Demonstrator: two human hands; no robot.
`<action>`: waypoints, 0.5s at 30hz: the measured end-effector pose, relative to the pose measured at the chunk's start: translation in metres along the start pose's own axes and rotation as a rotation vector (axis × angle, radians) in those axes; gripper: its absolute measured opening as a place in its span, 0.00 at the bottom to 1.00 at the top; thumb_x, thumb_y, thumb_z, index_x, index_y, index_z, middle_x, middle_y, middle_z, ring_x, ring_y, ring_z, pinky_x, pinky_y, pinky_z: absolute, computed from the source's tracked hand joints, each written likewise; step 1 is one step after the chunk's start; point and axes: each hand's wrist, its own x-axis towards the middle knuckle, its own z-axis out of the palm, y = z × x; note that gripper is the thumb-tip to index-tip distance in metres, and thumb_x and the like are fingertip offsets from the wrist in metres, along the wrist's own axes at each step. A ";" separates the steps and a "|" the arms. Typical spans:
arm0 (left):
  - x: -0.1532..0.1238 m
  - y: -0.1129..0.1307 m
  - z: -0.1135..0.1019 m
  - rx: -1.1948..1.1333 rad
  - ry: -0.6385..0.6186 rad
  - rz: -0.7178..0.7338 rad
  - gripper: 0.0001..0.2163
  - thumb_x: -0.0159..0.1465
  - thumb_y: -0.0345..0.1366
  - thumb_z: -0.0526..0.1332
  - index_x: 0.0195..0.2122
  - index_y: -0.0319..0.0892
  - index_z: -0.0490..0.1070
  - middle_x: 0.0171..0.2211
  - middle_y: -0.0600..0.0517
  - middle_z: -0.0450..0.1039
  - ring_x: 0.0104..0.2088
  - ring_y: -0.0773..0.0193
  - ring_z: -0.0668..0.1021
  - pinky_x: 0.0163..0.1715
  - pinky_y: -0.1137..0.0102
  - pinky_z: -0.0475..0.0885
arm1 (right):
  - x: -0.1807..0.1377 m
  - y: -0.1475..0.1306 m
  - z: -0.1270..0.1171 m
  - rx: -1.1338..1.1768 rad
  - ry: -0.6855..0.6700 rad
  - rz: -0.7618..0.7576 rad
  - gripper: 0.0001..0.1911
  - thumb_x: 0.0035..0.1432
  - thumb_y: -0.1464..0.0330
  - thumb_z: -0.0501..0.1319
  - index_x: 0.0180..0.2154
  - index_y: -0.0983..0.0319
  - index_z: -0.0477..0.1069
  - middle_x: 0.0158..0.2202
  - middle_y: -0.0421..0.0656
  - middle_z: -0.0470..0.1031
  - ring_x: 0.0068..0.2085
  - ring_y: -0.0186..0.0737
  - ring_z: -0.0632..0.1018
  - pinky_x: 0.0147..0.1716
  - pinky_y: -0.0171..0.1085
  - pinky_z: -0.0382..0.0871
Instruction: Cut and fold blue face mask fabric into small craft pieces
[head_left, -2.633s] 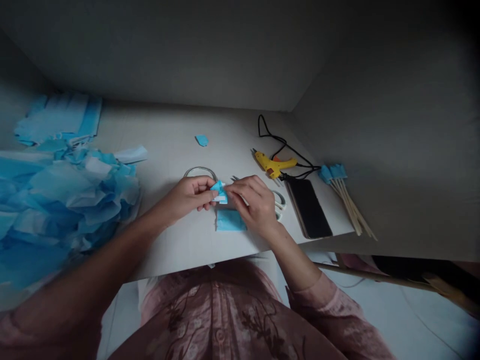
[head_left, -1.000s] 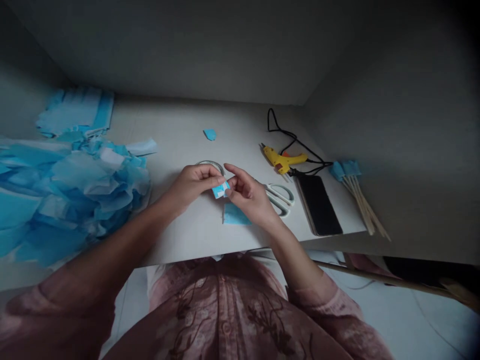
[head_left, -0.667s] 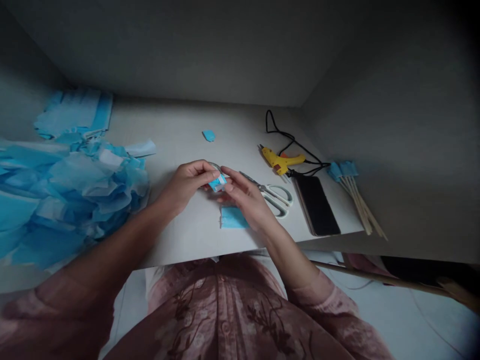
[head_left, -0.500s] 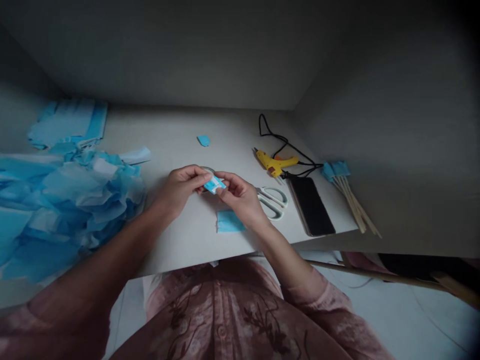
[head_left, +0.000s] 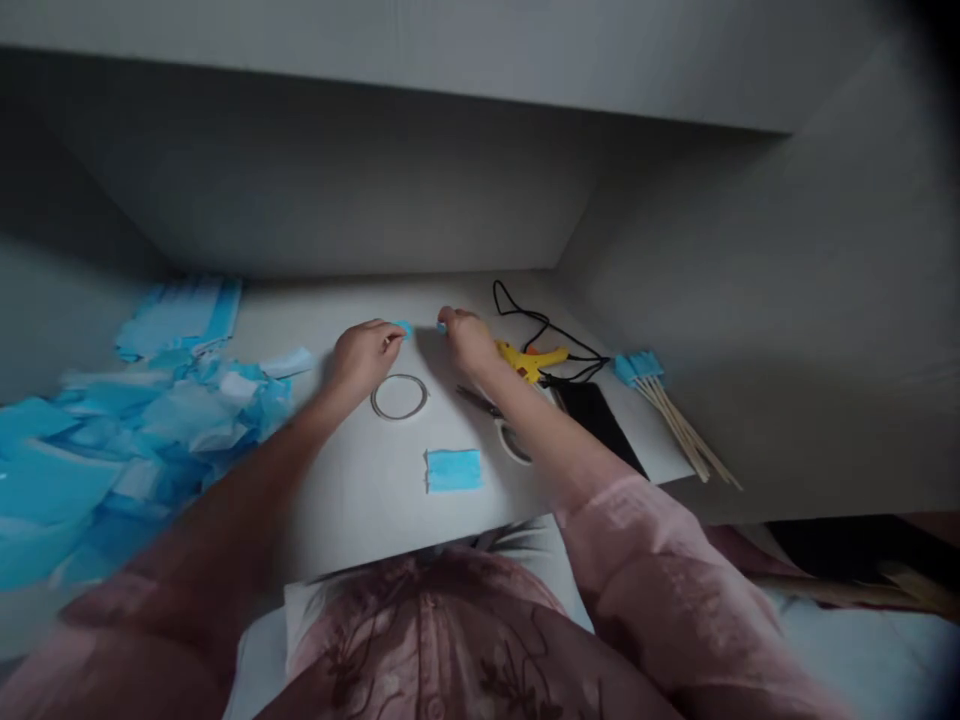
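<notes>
Near the back of the table, my left hand [head_left: 366, 355] pinches a small rounded blue cloth piece [head_left: 406, 328] at its fingertips. My right hand [head_left: 471, 342] is closed a little to the right, with another small blue piece [head_left: 441, 327], mostly covered, between thumb and fingers. In front of my left hand lies a coil of thin wire [head_left: 400, 417]. A flat blue cloth rectangle [head_left: 454, 470] rests closer to the front edge. The scissors [head_left: 516, 443] lie partly hidden under my right forearm.
Heaped at left are blue and white cloth scraps [head_left: 165, 430], with a stack of blue-white sheets [head_left: 176, 315] behind. To the right are a yellow glue gun [head_left: 531, 362] with a black cord, a phone [head_left: 596, 425] and sticks with blue tops [head_left: 671, 415]. A shelf edge [head_left: 390, 90] hangs above.
Both hands have reached toward the back and separated. My left hand has gone to the blue piece that lay on the table; the right keeps the folded one. The view has tilted up.
</notes>
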 end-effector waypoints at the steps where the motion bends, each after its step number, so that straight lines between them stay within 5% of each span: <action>1: 0.013 -0.004 0.002 0.160 -0.080 0.069 0.15 0.65 0.29 0.55 0.47 0.41 0.81 0.50 0.44 0.80 0.51 0.54 0.79 0.54 0.63 0.71 | 0.009 -0.003 0.005 -0.005 -0.019 0.008 0.19 0.64 0.78 0.54 0.55 0.63 0.70 0.51 0.55 0.79 0.49 0.47 0.79 0.45 0.38 0.67; 6: 0.057 -0.027 0.009 0.374 -0.359 0.171 0.22 0.62 0.23 0.54 0.51 0.47 0.80 0.55 0.51 0.79 0.56 0.59 0.77 0.57 0.69 0.68 | 0.032 0.003 0.009 0.047 -0.064 0.075 0.17 0.70 0.60 0.54 0.53 0.60 0.73 0.47 0.51 0.81 0.46 0.48 0.80 0.40 0.38 0.69; 10: 0.070 -0.029 0.013 0.437 -0.432 0.112 0.20 0.63 0.31 0.58 0.54 0.49 0.78 0.56 0.51 0.78 0.55 0.59 0.77 0.55 0.71 0.69 | 0.041 0.022 -0.002 0.056 -0.088 0.096 0.18 0.69 0.66 0.53 0.56 0.60 0.73 0.51 0.50 0.80 0.49 0.47 0.79 0.42 0.38 0.68; 15: 0.075 -0.011 0.023 0.559 -0.423 -0.130 0.17 0.65 0.40 0.58 0.48 0.40 0.81 0.49 0.37 0.80 0.50 0.47 0.80 0.46 0.64 0.73 | 0.049 0.024 0.009 0.044 -0.185 0.056 0.19 0.64 0.72 0.58 0.55 0.61 0.75 0.49 0.49 0.81 0.47 0.44 0.79 0.41 0.35 0.65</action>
